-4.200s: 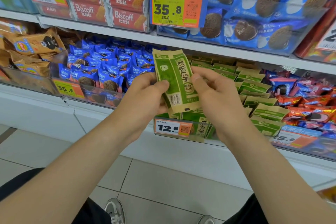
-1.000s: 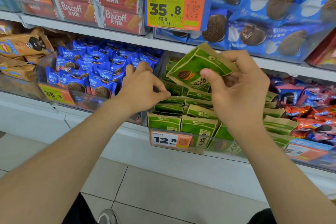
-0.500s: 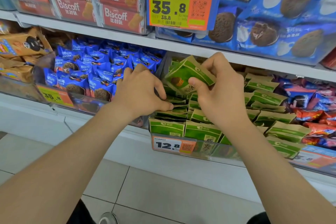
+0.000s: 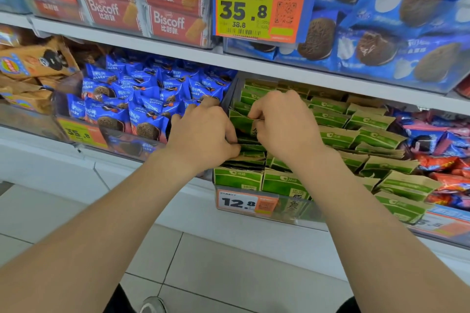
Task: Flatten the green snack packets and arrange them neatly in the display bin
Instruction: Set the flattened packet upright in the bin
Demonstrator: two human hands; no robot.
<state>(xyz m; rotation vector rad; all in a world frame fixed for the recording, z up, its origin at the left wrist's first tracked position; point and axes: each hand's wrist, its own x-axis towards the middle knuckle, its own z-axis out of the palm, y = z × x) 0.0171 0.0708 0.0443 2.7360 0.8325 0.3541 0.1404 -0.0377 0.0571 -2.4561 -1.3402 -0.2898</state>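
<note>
Green and tan snack packets (image 4: 335, 136) fill a clear display bin (image 4: 292, 207) on the lower shelf, standing in rows. My right hand (image 4: 284, 124) is down in the left part of the bin, its fingers curled round a green packet (image 4: 243, 124) that it holds among the others. My left hand (image 4: 203, 140) rests at the bin's left wall, with its thumb and fingertips pinching the top edges of the packets in the front left row (image 4: 250, 148). Both hands hide much of the packets under them.
A bin of blue cookie packets (image 4: 142, 99) borders the green bin on the left, red and blue wrappers (image 4: 447, 150) on the right. The upper shelf (image 4: 178, 52) with Biscoff boxes overhangs closely. A 12.8 price tag (image 4: 239, 202) fronts the bin. Tiled floor lies below.
My right hand has lowered the green packet from in front of the upper shelf down into the left part of the bin. My left hand stayed at the bin's left wall.
</note>
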